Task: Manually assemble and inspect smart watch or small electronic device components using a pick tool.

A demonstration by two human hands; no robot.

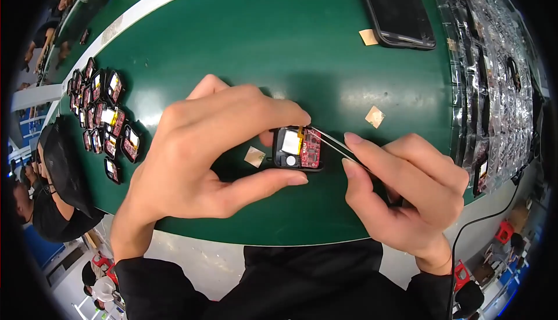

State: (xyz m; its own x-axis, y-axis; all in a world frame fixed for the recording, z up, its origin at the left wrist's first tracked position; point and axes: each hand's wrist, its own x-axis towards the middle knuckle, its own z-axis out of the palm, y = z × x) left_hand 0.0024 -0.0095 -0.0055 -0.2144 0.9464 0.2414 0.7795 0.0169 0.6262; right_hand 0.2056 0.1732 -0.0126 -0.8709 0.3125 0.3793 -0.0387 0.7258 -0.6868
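Note:
Between the thumb and fingers of my left hand [200, 148] is a small black device housing [297, 169], held by its top and bottom edges just above the green table. Inside it show a red circuit board [311, 148], a white battery-like block [290, 141], a round pale disc [291, 160] and a strip of amber tape [301, 135]. My right hand [407, 186] pinches a pair of metal tweezers [337, 144]. Their tips reach the housing's upper edge beside my left forefinger; whether they grip anything there is too small to tell.
Several similar open housings [107, 117] lie grouped at the left. Small tan squares [254, 157] rest on the green table [261, 35]. A dark phone-like slab [398, 9] lies at the far right, near stacked clear plastic trays [494, 76]. Another person's dark sleeve [55, 212] shows at left.

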